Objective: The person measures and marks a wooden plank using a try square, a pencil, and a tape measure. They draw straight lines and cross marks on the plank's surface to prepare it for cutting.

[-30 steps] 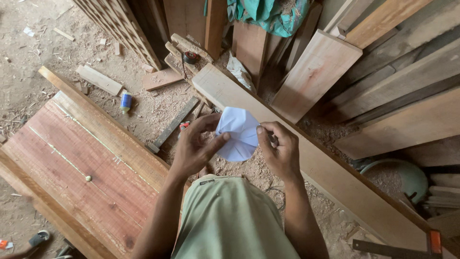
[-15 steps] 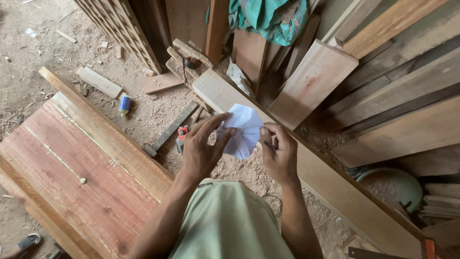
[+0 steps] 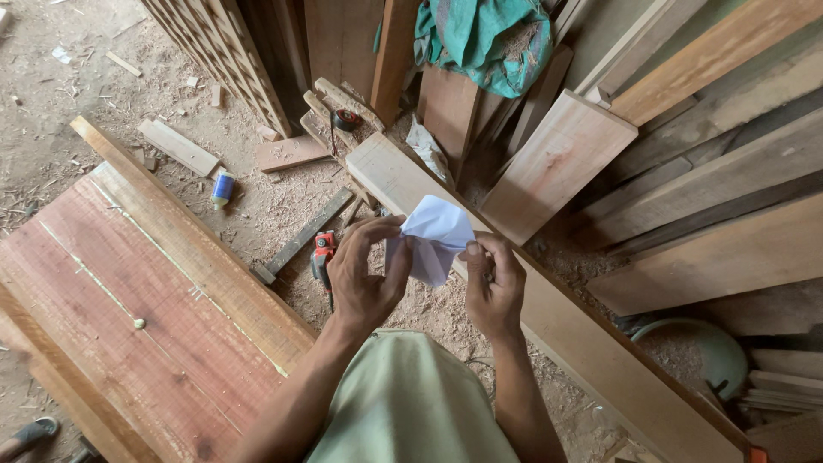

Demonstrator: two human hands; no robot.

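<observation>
Paper [image 3: 435, 244] lowered slightly, pinched between left hand [image 3: 364, 279], right hand [image 3: 493, 283], seemingly folded

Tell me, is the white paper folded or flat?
Folded: the white paper shows creases and a pointed top between the left hand and right hand.

A broad reddish plank [image 3: 129, 300] lies near left, a long pale board [image 3: 549, 317] runs from centre to near right, with a small red tool [image 3: 323, 253] between them and a green cloth [image 3: 489, 39] far behind.
</observation>
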